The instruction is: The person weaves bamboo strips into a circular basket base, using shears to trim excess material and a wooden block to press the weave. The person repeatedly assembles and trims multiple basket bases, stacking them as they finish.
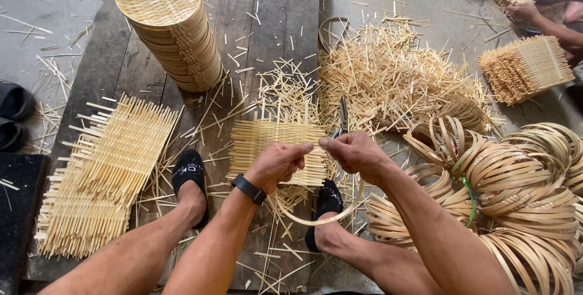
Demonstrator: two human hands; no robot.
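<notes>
Bare forearms and legs, a black wristband (248, 188) on the left wrist, black slippers (189, 173) on both feet

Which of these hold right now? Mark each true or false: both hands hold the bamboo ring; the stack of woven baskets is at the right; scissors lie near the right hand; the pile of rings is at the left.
1. Both the left hand and right hand hold the thin bamboo ring: true.
2. The stack of woven baskets is at the right: false, it stands upper left on the planks.
3. Scissors lie just beyond the right hand: true.
4. The pile of bamboo rings is at the left: false, it lies at the right.
</notes>
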